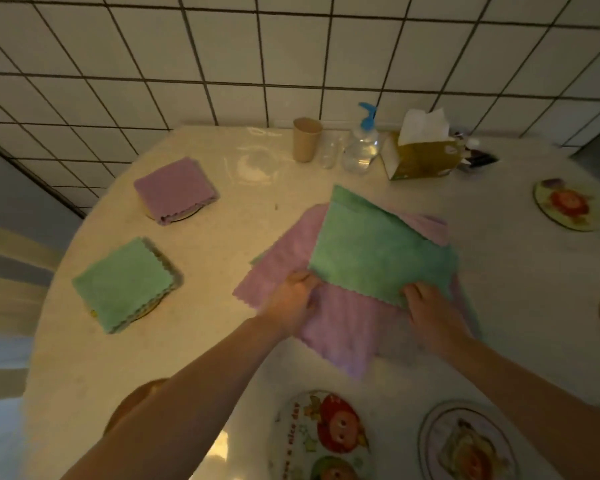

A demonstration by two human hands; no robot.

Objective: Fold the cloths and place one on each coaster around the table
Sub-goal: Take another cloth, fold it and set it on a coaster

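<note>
Cloths lie stacked near the middle of the tabletop (222, 258), a green cloth (378, 251) over an unfolded pink cloth (340, 323), and I pinch the green one's scalloped near edge with my left hand (293, 301) at one corner and my right hand (430, 313) at the other. Toward the left edge, a folded pink cloth (175, 190) and a folded green cloth (123, 284) each sit on a coaster, while bare coasters (565, 206) wait along the right and near edges.

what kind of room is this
Probably a home kitchen or dining corner: a white tiled wall, a round table set with fruit-print coasters, and a tissue box beside a pump bottle.
</note>
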